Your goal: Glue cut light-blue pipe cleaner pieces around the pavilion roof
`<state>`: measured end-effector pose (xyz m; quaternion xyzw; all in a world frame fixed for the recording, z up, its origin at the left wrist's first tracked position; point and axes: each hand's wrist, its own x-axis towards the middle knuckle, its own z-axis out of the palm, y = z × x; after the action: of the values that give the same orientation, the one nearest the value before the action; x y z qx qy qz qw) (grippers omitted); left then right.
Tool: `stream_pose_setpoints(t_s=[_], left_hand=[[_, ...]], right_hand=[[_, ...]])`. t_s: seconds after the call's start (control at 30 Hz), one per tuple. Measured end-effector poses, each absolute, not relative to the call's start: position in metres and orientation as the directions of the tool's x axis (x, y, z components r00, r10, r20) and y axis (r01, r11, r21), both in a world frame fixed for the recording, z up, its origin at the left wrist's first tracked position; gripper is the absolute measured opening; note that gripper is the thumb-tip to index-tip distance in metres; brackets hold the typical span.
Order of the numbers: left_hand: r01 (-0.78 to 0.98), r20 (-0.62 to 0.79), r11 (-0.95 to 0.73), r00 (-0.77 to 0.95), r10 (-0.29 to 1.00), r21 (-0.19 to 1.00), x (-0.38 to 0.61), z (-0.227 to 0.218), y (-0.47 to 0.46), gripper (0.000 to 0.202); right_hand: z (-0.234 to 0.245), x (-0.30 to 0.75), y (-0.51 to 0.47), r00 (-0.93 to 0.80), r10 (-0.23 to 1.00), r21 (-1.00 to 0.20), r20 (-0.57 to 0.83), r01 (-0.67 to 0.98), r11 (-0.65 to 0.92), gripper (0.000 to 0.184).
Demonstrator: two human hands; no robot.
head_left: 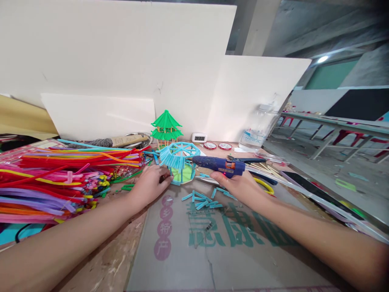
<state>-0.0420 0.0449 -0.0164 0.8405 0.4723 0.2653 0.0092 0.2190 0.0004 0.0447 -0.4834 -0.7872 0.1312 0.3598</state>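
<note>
Bare forearms (79,225) reach in over a printed grey sheet (170,275), which probably protects the table (100,263). Between the 2 hands stands a pale-blue, partly roofed model (172,159). The left hand (153,182) has its fingers bunched narrowly at the model's near-left side, seemingly to steady it; whether they pinch it, I cannot tell. The right hand (234,182) wraps a blue glue gun (209,163), nozzle pointing left at the model, a pose suiting a small target. Cut blue pieces (203,199) lie just in front, presumably for easy reach.
</note>
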Motion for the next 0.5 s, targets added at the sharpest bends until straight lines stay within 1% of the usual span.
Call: stream_pose_setpoints(t_s=[0.17,0.37,0.5], left_hand=[[0.781,0.437,-0.562,0.420,0.795,0.273,-0.0421,-0.0157,0.0452,0.023],[0.780,0.432,-0.557,0.414,0.801,0.285,-0.0417,-0.0157,0.0449,0.023],[0.776,0.438,-0.561,0.414,0.798,0.289,-0.0417,-0.0163,0.0451,0.023]], right_hand=[[0.0448,0.2190,-0.0001,-0.270,0.857,-0.557,0.440,0.666,0.496,0.034],[0.0425,0.2194,0.0002,-0.310,0.856,-0.622,0.414,0.590,0.515,0.039],[0.0390,0.2207,0.0028,-0.293,0.854,-0.612,0.430,0.600,0.515,0.040]])
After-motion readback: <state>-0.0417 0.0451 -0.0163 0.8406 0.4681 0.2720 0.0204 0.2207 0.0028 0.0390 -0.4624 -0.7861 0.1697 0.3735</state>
